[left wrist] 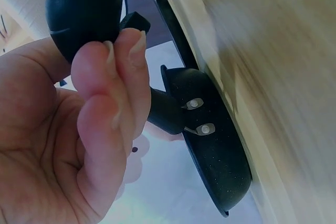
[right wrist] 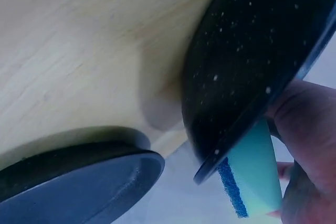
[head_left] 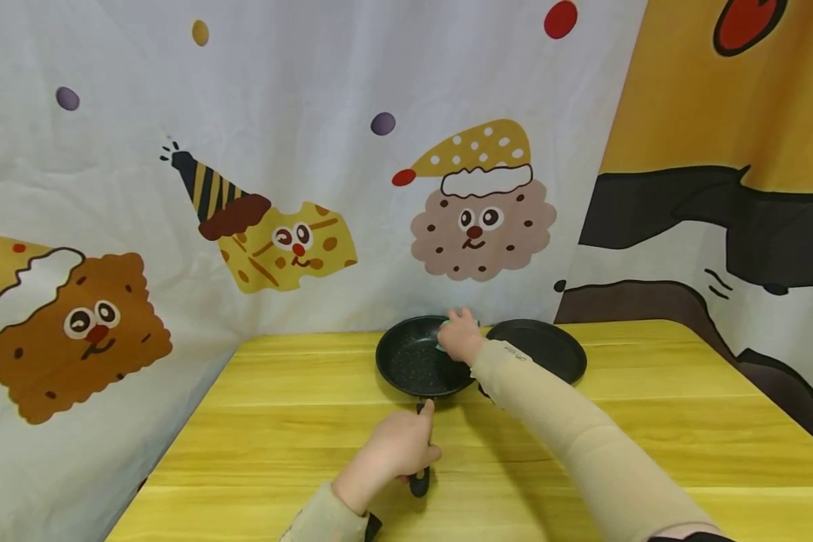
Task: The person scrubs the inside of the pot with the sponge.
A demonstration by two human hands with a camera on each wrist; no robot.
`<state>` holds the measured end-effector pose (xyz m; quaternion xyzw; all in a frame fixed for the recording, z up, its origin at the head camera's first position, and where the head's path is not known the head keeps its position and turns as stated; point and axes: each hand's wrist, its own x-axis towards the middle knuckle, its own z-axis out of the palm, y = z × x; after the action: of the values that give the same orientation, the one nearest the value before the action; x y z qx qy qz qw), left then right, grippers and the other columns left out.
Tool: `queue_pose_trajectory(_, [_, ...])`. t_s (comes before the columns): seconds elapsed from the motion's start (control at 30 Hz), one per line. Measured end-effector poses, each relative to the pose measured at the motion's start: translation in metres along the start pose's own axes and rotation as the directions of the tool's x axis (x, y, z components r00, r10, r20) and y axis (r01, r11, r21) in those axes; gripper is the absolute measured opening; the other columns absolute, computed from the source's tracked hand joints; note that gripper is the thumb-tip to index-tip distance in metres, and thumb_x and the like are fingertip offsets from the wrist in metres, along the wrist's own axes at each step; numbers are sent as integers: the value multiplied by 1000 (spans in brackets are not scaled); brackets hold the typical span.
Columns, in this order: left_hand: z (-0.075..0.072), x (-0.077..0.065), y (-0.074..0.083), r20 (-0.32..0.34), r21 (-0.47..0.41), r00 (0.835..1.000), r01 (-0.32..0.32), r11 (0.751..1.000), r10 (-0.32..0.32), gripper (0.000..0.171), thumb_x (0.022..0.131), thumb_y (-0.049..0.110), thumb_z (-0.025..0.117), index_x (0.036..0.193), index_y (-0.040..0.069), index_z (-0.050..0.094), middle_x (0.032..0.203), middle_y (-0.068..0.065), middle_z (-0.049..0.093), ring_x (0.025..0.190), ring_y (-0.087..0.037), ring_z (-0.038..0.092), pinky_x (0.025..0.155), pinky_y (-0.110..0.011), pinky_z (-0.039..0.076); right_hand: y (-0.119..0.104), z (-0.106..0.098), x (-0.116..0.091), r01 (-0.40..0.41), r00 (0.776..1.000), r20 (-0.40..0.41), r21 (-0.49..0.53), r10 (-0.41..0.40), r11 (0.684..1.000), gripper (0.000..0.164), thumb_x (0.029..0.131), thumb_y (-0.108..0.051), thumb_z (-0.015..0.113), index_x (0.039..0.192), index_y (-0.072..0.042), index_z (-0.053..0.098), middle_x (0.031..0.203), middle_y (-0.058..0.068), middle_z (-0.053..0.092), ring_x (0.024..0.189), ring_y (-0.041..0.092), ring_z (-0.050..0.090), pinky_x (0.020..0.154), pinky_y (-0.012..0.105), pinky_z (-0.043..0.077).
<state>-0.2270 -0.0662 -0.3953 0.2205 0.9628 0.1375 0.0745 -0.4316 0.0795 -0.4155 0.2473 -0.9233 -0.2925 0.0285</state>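
Evidently, wiping is under way: the left hand, fingers curled round the black handle of a round, black, white-speckled frying pan, holds it at the yellow wood-grain table, while the right hand pinches a pale green block sponge with a blue scouring face at the pan's right-hand rim. How much surface is finished cannot be told; the shallow, round black pan alongside, held by neither hand, may be done or pending
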Motion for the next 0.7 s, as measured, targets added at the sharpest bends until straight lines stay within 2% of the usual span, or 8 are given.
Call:
queue_pose_trajectory(0.13, [0, 0, 1, 5, 1, 1000, -4, 1000, 4, 71, 89, 23, 66, 146, -6, 35, 41, 10, 47, 28, -5, 46, 34, -21, 38, 7, 5, -7, 35, 999, -24, 41, -34, 999, 20, 89, -37, 70, 109, -34, 73, 128, -10, 58, 120, 27, 42, 92, 46, 36])
queue_pose_trajectory(0.3, [-2, -2, 1, 16, 8, 1000, -1, 1000, 1, 69, 91, 25, 65, 146, -6, 36, 40, 11, 47, 28, -5, 47, 34, -21, 36, 16, 17, -14, 114, 988, -108, 41, -109, 993, 31, 89, -39, 70, 120, -39, 69, 142, -4, 44, 123, 30, 40, 91, 49, 38])
queue_pose_trajectory(0.47, [-1, -2, 2, -4, 32, 1000, -3, 999, 4, 69, 90, 25, 65, 145, -6, 38, 40, 11, 46, 28, -4, 46, 33, -20, 36, 19, 21, -17, 149, 979, -153, 62, -138, 987, 29, 88, -38, 72, 117, -36, 70, 136, 0, 44, 121, 34, 41, 89, 51, 39])
queue_pose_trajectory(0.7, [1, -2, 1, -23, 69, 1000, 5, 998, -4, 69, 89, 25, 66, 145, -5, 40, 40, 9, 45, 27, -4, 43, 34, -20, 34, 19, 13, -20, 133, 987, -104, 114, -122, 985, 28, 87, -37, 73, 114, -31, 72, 132, -1, 51, 123, 33, 43, 95, 52, 39])
